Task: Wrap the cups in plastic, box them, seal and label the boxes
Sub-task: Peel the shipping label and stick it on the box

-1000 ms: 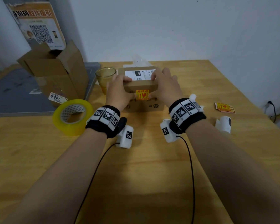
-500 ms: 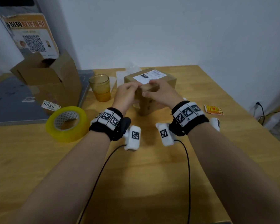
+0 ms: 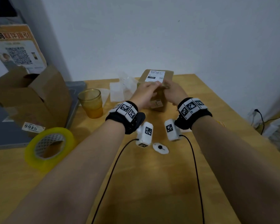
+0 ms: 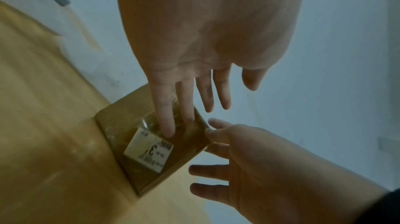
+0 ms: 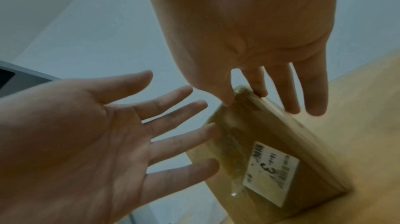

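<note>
The wooden table (image 3: 152,183) has the small brown cardboard box with white labels (image 3: 158,88) standing at its far middle. The person's left hand (image 3: 145,94) and right hand (image 3: 172,91) are both at it with fingers straight, just touching its top edge, not gripping. Left of it sit an amber glass cup (image 3: 90,102) and, nearer, a yellow tape roll (image 3: 49,146).

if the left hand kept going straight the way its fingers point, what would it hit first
Most likely the small cardboard box: the left hand is open, its straight fingers already at the box's taped side. Depth is unclear, so actual contact is uncertain.
</note>
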Motion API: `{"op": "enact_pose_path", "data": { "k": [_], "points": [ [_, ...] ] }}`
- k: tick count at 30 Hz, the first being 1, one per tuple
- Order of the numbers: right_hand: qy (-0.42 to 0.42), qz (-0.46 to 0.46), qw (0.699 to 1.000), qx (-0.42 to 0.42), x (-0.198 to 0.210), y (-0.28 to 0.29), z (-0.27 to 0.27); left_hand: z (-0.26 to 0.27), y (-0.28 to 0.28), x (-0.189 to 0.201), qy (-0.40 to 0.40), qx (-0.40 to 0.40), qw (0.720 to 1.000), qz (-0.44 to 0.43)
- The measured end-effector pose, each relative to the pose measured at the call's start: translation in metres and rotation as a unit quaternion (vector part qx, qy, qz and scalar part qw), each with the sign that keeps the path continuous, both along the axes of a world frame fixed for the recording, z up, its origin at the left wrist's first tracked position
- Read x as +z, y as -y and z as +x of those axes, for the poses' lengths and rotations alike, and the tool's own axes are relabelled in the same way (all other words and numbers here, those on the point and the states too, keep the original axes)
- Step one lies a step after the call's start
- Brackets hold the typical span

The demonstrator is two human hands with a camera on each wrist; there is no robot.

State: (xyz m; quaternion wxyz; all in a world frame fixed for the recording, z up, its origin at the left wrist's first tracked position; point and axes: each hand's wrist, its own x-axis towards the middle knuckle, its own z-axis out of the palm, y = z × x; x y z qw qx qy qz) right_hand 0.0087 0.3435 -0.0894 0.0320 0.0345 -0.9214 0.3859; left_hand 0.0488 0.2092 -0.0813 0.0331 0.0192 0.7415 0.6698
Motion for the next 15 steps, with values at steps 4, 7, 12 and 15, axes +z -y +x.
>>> {"op": "enact_pose_path", "data": {
  "k": [4, 7, 12, 15],
  "points": [
    [-0.018, 0.022, 0.998, -0.065, 0.018, 0.017, -0.001, 0.006, 0.018, 0.021, -0.07, 0.04, 0.996, -0.041],
    [-0.044, 0.046, 0.997, -0.05, 0.04, 0.036, 0.011, 0.021, 0.041, 0.036, -0.107, 0.075, 0.99, -0.047],
    [-0.062, 0.005, 0.996, 0.058, 0.07, 0.08, 0.045, 0.06, 0.092, 0.062, -0.157, 0.121, 0.975, -0.099],
    [-0.061, -0.029, 0.992, 0.106, 0.085, 0.106, 0.064, 0.079, 0.128, 0.076, -0.183, 0.139, 0.955, -0.19]
  ]
}}
